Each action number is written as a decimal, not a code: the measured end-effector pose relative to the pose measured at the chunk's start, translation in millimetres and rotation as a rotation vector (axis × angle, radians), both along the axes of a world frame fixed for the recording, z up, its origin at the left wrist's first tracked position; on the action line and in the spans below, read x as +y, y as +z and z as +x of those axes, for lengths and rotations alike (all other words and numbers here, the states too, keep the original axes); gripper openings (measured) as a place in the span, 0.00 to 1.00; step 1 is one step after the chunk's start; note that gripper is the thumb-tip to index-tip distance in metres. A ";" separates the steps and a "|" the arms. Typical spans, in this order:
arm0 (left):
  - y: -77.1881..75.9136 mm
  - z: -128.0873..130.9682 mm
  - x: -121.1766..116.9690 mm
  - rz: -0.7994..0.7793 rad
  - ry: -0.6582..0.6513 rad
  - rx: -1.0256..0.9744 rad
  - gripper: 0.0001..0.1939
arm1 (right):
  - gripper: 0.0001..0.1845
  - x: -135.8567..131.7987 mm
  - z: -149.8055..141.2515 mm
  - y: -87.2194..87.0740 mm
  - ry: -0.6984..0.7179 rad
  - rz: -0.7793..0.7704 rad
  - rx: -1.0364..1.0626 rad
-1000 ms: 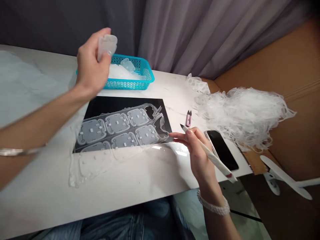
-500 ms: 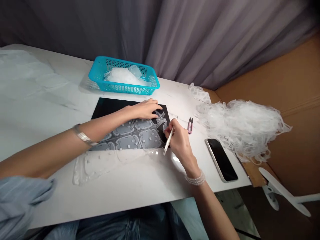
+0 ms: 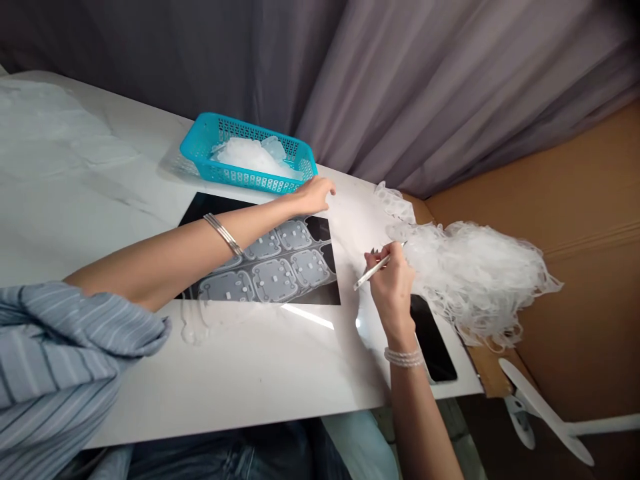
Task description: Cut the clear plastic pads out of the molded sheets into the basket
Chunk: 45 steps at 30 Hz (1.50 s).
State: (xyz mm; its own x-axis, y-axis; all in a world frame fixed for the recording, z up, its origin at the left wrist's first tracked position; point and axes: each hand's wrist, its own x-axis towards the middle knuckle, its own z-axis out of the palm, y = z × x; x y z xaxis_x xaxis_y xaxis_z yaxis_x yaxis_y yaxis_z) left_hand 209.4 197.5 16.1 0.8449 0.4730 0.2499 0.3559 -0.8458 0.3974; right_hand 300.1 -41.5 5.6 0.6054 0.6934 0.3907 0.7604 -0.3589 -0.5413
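Note:
My left hand [image 3: 315, 195] is just past the black mat's upper right corner, beside the basket's near right corner. Its fingers are bent, with a gap to the thumb, and nothing shows between them. My right hand [image 3: 394, 283] grips a slim, pale pen-like tool [image 3: 369, 272], right of the mat. On the black mat [image 3: 210, 203] lies a clear sheet of moulded plastic pieces [image 3: 274, 280]. My left forearm covers part of it. The sheet's left end hangs over the mat's front edge. Dark tips of the snips [image 3: 374, 253] peek out behind my right hand.
A blue basket [image 3: 225, 175] with translucent pieces stands behind the mat. At right lies a large heap of clear plastic scraps [image 3: 493, 277]. A phone [image 3: 434, 343] is partly behind my right wrist. More clear sheets [image 3: 55, 133] lie far left.
My left hand has left the plastic sheet and moved up and right. The right hand, with its tool, has moved right off the mat. The sheet has shifted farther onto the mat.

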 end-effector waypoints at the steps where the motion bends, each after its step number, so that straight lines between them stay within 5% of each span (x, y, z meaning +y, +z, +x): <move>1: -1.7 -3.3 -4.3 -0.006 -0.030 0.002 0.27 | 0.11 -2.3 -0.6 -0.8 -0.015 0.008 0.021; 4: -7.8 -33.0 -27.5 -0.011 -0.108 0.004 0.30 | 0.18 -13.0 -10.2 -1.8 0.034 0.090 0.188; 8: -21.3 -106.2 -72.1 -0.058 -0.218 -0.039 0.20 | 0.28 -22.0 -39.7 -3.1 0.126 0.099 0.392; 13: -49.6 -170.9 -112.1 -0.081 -0.298 -0.047 0.21 | 0.24 -11.9 -80.7 -14.7 0.240 0.002 0.515; 22: -56.8 -173.3 -116.0 -0.025 -0.311 -0.027 0.21 | 0.12 -4.3 -97.0 -13.9 0.406 -0.085 0.374; 37: -53.4 -173.5 -117.0 -0.134 -0.300 -0.031 0.21 | 0.13 -8.7 -97.5 -13.3 0.572 -0.161 -0.019; 45: -53.0 -173.9 -116.7 -0.107 -0.309 -0.015 0.21 | 0.16 -7.7 -96.9 -30.4 0.614 -0.139 -0.208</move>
State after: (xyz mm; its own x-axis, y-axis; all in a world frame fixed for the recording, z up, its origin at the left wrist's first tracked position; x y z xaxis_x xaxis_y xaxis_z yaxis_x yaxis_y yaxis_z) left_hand 35.5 80.8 -36.9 0.9492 0.2191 0.2259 0.0826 -0.8661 0.4929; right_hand 203.3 -49.2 -24.8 0.0060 0.9408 0.3388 0.9328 0.1167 -0.3408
